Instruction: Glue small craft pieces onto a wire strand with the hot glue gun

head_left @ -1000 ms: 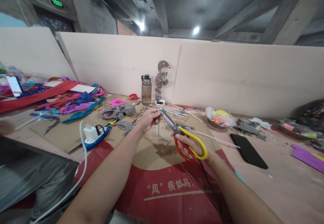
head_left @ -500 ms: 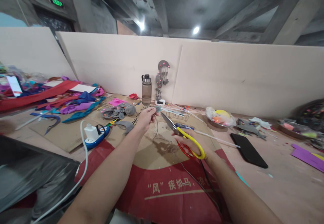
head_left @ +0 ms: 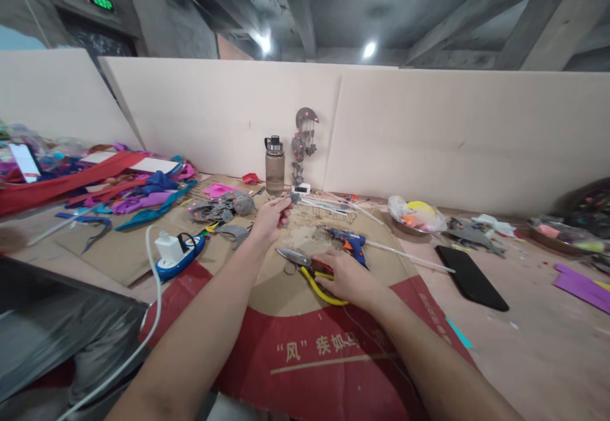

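My left hand [head_left: 274, 218] is closed in a pinch on a small grey felt piece [head_left: 295, 198], held above the cardboard. My right hand [head_left: 345, 275] is low over the board, its fingers on the red handle of a pair of scissors [head_left: 298, 258] with red and yellow grips. The scissors lie almost flat, blades pointing left. Just beyond that hand is a blue glue gun [head_left: 351, 243], with a long pale glue stick [head_left: 410, 256] running from its back. Several pale sticks [head_left: 324, 205] lie past my left fingertips.
Grey felt pieces [head_left: 222, 208] and a blue power strip [head_left: 181, 259] are on the left. A bottle [head_left: 275, 166] and a hanging felt ornament [head_left: 305, 135] stand at the back panel. To the right are a bowl of bagged bits [head_left: 414, 221] and a black phone [head_left: 471, 278].
My right hand has brought the scissors down and left onto the cardboard, turning them flatter. The glue gun shows more fully. My left hand has barely moved, still pinching the felt piece.
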The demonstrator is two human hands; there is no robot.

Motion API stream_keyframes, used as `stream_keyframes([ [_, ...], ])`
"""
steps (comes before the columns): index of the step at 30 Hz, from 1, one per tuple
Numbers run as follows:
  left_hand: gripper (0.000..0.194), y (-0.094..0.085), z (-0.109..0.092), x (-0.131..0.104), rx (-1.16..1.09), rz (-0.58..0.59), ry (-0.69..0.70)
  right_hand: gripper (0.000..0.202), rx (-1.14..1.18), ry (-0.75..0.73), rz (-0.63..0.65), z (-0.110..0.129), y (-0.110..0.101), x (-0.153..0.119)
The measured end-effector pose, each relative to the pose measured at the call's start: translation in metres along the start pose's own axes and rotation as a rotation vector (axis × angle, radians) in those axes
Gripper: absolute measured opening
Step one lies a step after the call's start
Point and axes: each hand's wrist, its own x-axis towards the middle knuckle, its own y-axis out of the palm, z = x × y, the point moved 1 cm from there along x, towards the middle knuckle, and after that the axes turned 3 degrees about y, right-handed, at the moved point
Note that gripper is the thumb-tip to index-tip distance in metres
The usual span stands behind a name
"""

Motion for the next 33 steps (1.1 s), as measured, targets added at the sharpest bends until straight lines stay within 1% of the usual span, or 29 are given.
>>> stream_keyframes([
  [4, 0.031, 0.001, 0.002, -0.001, -0.01, 0.053, -0.042, 0.023, 0.037, -0.047, 0.005, 0.002, -0.003, 0.0],
  [7, 0.033, 0.002, 0.002, -0.003, -0.006, 0.112, -0.061, 0.024, 0.016, 0.012, 0.005, 0.001, -0.005, 0.0],
  [8, 0.034, 0.003, 0.002, -0.004, 0.002, 0.128, -0.06, 0.026, 0.009, 0.043, -0.015, 0.0, -0.006, 0.0],
  [10, 0.035, 0.006, 0.0, -0.007, 0.025, 0.149, -0.054, 0.026, 0.049, 0.107, -0.114, -0.002, -0.009, 0.001],
  [12, 0.035, 0.01, -0.002, -0.012, 0.048, 0.173, -0.051, 0.022, 0.205, 0.173, -0.252, -0.005, -0.012, 0.003],
  [14, 0.035, 0.017, -0.003, -0.02, 0.071, 0.212, -0.058, 0.021, 0.475, 0.266, -0.363, -0.009, -0.014, 0.005],
  [15, 0.035, 0.021, -0.002, -0.024, 0.085, 0.232, -0.071, 0.022, 0.623, 0.319, -0.398, -0.01, -0.014, 0.006],
  [17, 0.034, 0.031, 0.002, -0.033, 0.13, 0.275, -0.108, 0.028, 0.884, 0.397, -0.43, -0.012, -0.015, 0.008],
  [18, 0.033, 0.035, 0.005, -0.038, 0.157, 0.293, -0.128, 0.032, 0.98, 0.409, -0.436, -0.013, -0.015, 0.008],
  [20, 0.032, 0.044, 0.011, -0.047, 0.214, 0.336, -0.155, 0.036, 1.095, 0.395, -0.442, -0.012, -0.015, 0.009],
  [22, 0.032, 0.05, 0.016, -0.054, 0.266, 0.369, -0.17, 0.035, 1.129, 0.372, -0.436, -0.012, -0.016, 0.009],
  [25, 0.03, 0.053, 0.02, -0.059, 0.281, 0.379, -0.174, 0.034, 1.096, 0.383, -0.43, -0.012, -0.018, 0.009],
  [29, 0.031, 0.053, 0.02, -0.059, 0.251, 0.4, -0.19, 0.034, 1.07, 0.4, -0.43, -0.014, -0.019, 0.009],
  [33, 0.029, 0.055, 0.017, -0.059, 0.19, 0.381, -0.212, 0.033, 1.03, 0.405, -0.424, -0.015, -0.02, 0.008],
])
